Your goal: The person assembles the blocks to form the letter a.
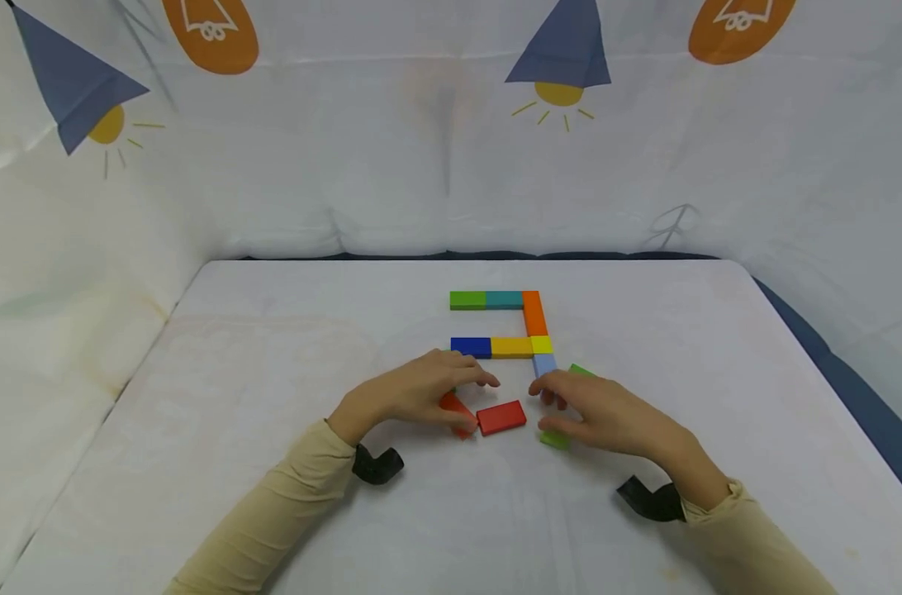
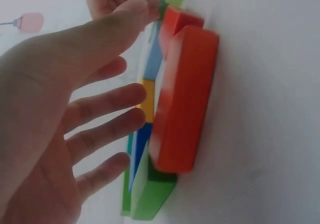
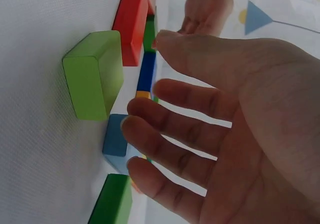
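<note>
My left hand (image 1: 414, 390) hovers over an orange-red block (image 1: 454, 404), fingers spread and the thumb close to it. In the left wrist view this block (image 2: 185, 103) lies beyond the fingertips, with nothing in the palm. A red block (image 1: 501, 418) lies slightly tilted between both hands. At the right, my right hand (image 1: 607, 415) has loosely bent, parted fingers. Its thumb is just above a light green block (image 1: 553, 440), whose whole end (image 3: 87, 86) shows in the right wrist view. The fingertips overlap a light blue block (image 1: 543, 363) in the head view.
A row of dark blue (image 1: 471, 348), amber (image 1: 510, 348) and yellow (image 1: 542, 345) blocks lies beyond the hands. An orange block (image 1: 534, 312) joins it to teal (image 1: 504, 300) and green (image 1: 467, 300) blocks. Another green block (image 1: 581, 370) peeks out behind the right hand.
</note>
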Demonstrator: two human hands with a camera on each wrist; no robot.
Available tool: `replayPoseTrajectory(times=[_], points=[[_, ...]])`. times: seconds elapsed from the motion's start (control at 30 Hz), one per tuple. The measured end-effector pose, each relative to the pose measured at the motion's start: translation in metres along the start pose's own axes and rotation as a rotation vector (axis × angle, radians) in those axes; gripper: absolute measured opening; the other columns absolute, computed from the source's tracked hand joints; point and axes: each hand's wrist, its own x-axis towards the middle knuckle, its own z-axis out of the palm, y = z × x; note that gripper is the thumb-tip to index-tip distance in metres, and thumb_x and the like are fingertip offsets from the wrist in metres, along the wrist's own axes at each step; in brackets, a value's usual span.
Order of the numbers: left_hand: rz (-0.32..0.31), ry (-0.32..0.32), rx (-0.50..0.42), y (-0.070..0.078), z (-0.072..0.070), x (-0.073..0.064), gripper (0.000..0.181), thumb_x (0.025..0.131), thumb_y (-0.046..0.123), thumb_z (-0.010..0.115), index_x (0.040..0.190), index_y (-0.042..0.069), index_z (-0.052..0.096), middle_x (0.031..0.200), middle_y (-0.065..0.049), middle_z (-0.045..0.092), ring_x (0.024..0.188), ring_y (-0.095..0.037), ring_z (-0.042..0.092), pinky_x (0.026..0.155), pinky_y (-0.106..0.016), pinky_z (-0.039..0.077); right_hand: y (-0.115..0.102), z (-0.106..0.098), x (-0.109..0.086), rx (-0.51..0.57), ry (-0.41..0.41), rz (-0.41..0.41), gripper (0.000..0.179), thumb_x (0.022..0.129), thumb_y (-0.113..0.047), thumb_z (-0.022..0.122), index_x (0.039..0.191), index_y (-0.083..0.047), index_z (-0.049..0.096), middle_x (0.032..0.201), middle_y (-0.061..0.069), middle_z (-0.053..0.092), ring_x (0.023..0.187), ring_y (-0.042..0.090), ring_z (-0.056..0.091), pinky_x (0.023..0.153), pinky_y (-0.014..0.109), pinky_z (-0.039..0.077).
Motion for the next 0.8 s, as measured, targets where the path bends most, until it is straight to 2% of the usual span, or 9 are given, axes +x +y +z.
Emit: replayPoseTrajectory(times=[0.17, 0.27, 0.37, 0.5, 0.63, 0.8], points=[[0.001, 0.027, 0.062, 0.004, 0.012, 0.007, 0.054, 0.085, 0.047, 0.066, 0.13, 0.021, 0.054, 0.113, 0.008, 0.06, 0.103, -0.006, 0.052, 0.095, -0.033, 0.042, 0.0, -0.002, -0.003, -0.029, -0.035, -0.015, 0.033, 0.083, -0.035, 0.072, 0.109, -0.02, 0.06, 0.103, -0.01, 0.061, 0.091, 0.008, 0.055, 0.078, 0.024, 0.051], [-0.011, 0.036, 0.095, 0.008, 0.018, 0.01, 0.052, 0.086, 0.048, 0.064, 0.128, 0.02, 0.056, 0.103, 0.008, 0.06, 0.097, -0.005, 0.053, 0.096, -0.032, 0.042, -0.001, -0.003, -0.006, -0.035, -0.062, 0.002, 0.034, 0.081, -0.036, 0.073, 0.109, -0.02, 0.061, 0.104, -0.01, 0.06, 0.091, 0.008, 0.054, 0.078, 0.025, 0.051], [-0.02, 0.039, 0.132, 0.013, 0.023, 0.011, 0.049, 0.087, 0.048, 0.062, 0.126, 0.02, 0.058, 0.099, 0.008, 0.06, 0.095, -0.006, 0.052, 0.098, -0.033, 0.04, -0.002, -0.004, -0.009, -0.047, -0.082, 0.013, 0.034, 0.08, -0.033, 0.074, 0.109, -0.02, 0.061, 0.102, -0.011, 0.059, 0.088, 0.007, 0.054, 0.075, 0.025, 0.051], [-0.022, 0.04, 0.177, 0.019, 0.024, 0.011, 0.044, 0.087, 0.046, 0.062, 0.123, 0.02, 0.062, 0.1, 0.007, 0.06, 0.095, -0.008, 0.053, 0.096, -0.032, 0.041, -0.003, -0.004, -0.01, -0.057, -0.108, 0.042, 0.034, 0.079, -0.031, 0.076, 0.106, -0.02, 0.059, 0.092, -0.012, 0.057, 0.081, 0.007, 0.052, 0.068, 0.022, 0.048], [-0.03, 0.028, 0.182, 0.021, 0.024, 0.01, 0.042, 0.088, 0.045, 0.063, 0.122, 0.021, 0.063, 0.099, 0.007, 0.059, 0.094, -0.007, 0.052, 0.094, -0.029, 0.04, -0.004, -0.002, -0.008, -0.07, -0.134, 0.073, 0.034, 0.077, -0.031, 0.077, 0.102, -0.019, 0.058, 0.083, -0.011, 0.053, 0.075, 0.006, 0.048, 0.063, 0.019, 0.043], [-0.028, 0.024, 0.177, 0.021, 0.025, 0.011, 0.043, 0.087, 0.046, 0.063, 0.122, 0.021, 0.063, 0.097, 0.007, 0.058, 0.092, -0.007, 0.052, 0.094, -0.029, 0.04, -0.003, 0.001, -0.007, -0.106, -0.112, 0.068, 0.032, 0.078, -0.03, 0.077, 0.1, -0.018, 0.058, 0.079, -0.01, 0.052, 0.07, 0.004, 0.045, 0.06, 0.018, 0.041]])
